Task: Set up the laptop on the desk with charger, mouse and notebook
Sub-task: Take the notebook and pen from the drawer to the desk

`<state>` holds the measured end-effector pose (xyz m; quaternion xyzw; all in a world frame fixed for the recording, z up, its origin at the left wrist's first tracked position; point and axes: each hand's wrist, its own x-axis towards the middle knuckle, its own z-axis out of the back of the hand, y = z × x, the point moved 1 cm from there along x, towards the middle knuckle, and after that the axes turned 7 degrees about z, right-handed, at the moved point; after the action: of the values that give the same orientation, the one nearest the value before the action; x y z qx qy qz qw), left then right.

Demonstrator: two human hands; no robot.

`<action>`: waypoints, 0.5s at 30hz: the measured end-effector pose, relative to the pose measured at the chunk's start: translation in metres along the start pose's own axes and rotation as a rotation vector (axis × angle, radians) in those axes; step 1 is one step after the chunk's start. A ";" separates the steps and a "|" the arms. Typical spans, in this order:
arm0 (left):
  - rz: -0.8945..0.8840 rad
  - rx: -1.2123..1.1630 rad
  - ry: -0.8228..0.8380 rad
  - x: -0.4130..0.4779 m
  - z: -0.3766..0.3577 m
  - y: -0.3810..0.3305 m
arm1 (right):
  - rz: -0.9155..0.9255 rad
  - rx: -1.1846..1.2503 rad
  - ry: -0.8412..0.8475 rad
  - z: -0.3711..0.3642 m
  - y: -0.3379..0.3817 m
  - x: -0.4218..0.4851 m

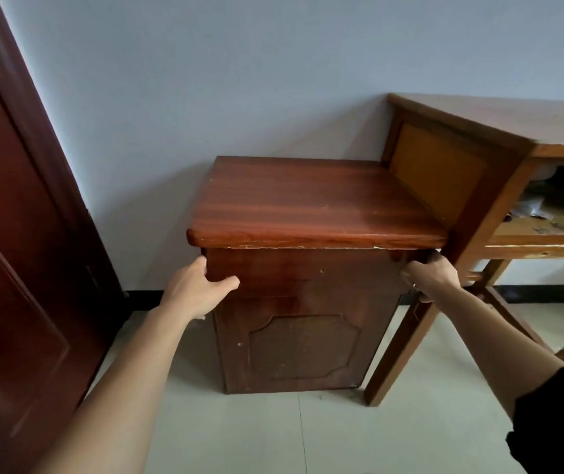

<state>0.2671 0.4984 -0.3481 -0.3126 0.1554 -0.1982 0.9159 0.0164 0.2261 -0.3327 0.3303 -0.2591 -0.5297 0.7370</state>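
Nearest us, our bare forearms reach out over the pale tiled floor [410,439], a dark sleeve [561,422] showing at the right. Our left hand [198,285] wraps the cabinet's left front corner just under the overhanging top, thumb laid across the front and fingers curled round the side. Our right hand [431,278] clutches the opposite corner, its fingers curled tight round the edge. The cabinet [308,206] looks like solid, rigid wood, so we judge it heavy. Its glossy finish may be slippery, and the lip under the top seems the surest place to take hold. On its right the table [499,114] crowds in, its front leg [407,336] just beside the cabinet and our right hand, so those knuckles have little room. The table's lower shelf [547,230] holds papers and dark things we cannot identify. We see no laptop, charger, mouse or notebook, and the visible part of the table's top is bare. To the left stands a dark red door [17,268], well apart from the cabinet. Behind everything the plain wall [205,80] backs both cabinet and table.
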 end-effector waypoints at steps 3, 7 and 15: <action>-0.033 0.048 -0.072 -0.008 -0.004 0.007 | -0.002 0.032 0.014 0.007 -0.003 -0.012; -0.091 0.210 -0.228 -0.019 0.000 0.008 | 0.005 0.069 -0.029 0.008 -0.007 -0.028; -0.084 -0.089 -0.265 -0.053 -0.002 0.011 | 0.010 0.145 -0.072 0.018 -0.012 -0.055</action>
<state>0.2227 0.5296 -0.3477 -0.3827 0.0284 -0.1863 0.9045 -0.0204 0.2719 -0.3319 0.3623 -0.3249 -0.5173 0.7040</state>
